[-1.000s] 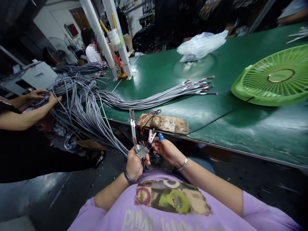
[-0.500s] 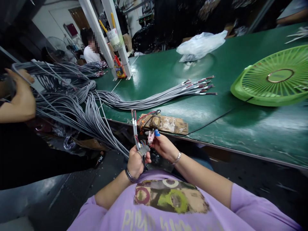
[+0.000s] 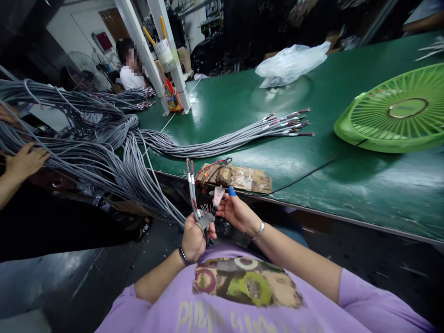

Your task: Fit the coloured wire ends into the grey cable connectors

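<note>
Green table (image 3: pixel 236 104) with grey cables (image 3: pixel 215 145).

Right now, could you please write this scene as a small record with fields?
left hand: closed around grey cables
thin coloured wires: fanned out just above the left hand
right hand: at the pink clip, one fingertip blue; its grip is unclear
wooden board: on the green table, near its front edge
cable bundle: lying on the table, beyond the board
green fan: on the table, at right
co-worker's hand: at the cable pile, far left
</note>
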A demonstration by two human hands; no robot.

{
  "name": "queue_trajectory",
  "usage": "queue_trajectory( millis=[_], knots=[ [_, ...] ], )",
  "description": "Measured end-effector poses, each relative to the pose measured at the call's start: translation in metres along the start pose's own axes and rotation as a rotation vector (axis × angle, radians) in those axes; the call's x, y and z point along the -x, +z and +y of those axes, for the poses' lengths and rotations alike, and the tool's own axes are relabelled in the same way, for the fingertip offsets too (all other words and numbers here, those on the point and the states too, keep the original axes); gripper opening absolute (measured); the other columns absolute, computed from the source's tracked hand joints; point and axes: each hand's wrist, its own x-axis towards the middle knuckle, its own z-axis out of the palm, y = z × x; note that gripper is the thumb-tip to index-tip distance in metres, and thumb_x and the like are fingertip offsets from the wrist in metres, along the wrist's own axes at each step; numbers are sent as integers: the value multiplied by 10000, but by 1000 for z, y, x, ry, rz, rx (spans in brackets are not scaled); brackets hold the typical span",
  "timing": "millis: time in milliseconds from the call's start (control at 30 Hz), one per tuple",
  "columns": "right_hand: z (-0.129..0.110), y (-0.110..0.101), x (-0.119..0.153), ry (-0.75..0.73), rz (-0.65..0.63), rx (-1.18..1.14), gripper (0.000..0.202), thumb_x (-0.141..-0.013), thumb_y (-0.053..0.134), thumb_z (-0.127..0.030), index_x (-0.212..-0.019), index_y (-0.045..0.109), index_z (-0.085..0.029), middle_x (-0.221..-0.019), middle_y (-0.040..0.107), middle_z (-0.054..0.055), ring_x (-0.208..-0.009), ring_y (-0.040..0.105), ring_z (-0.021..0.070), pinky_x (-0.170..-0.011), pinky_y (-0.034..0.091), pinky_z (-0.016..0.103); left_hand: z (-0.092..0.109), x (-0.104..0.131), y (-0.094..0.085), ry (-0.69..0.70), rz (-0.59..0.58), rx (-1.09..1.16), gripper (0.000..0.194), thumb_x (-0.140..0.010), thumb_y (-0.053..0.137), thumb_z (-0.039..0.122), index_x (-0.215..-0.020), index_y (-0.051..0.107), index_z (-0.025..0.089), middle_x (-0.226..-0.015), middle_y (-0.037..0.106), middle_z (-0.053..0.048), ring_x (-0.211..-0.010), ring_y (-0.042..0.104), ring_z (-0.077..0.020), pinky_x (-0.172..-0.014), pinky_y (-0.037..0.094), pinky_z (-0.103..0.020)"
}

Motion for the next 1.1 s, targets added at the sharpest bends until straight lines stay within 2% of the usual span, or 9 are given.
queue_trajectory(
  millis=[200,333,467,667,867,1100],
  knots=[
    [-4,3,1,-65,-18,27,271,-731,699,-429,-835,653,-183,-722,621,-3,-617,528,91,-602,453,221,1,0,2,13,19,39,257,-624,697,333,-731,534,164,-466,572,33,-342,477,-91,-345,373,-197],
    [-2,4,0,-44,5,18,286,-750,667,-463,-826,658,-186,-703,623,-1,-606,533,97,-581,445,227,0,-4,5,20,39,28,249,-631,687,334,-727,533,164,-474,572,37,-344,483,-86,-356,366,-194],
    [-2,3,-2,-36,40,8,295,-701,724,-457,-822,656,-197,-686,622,-12,-613,543,99,-584,440,226,-2,-5,6,20,55,27,248,-626,677,336,-744,546,161,-485,579,35,-352,489,-82,-367,363,-190],
    [-1,-2,-4,-19,5,-40,238,-722,719,-409,-840,668,-209,-792,676,11,-680,577,118,-677,457,259,-7,-6,7,1,61,0,309,-604,704,387,-743,532,169,-483,568,44,-353,489,-79,-363,347,-185],
    [2,-3,-7,-31,-9,-65,243,-699,739,-405,-830,668,-212,-864,699,21,-703,584,129,-652,457,258,-11,-7,7,-16,39,-2,288,-614,692,363,-756,534,169,-477,572,40,-348,493,-86,-350,335,-182],
    [3,-2,-8,-81,-12,-32,230,-722,716,-402,-834,662,-208,-864,691,24,-715,577,139,-636,441,270,-5,-8,7,-88,25,7,315,-596,703,379,-759,537,168,-464,547,45,-339,482,-89,-348,346,-192]
  ],
)
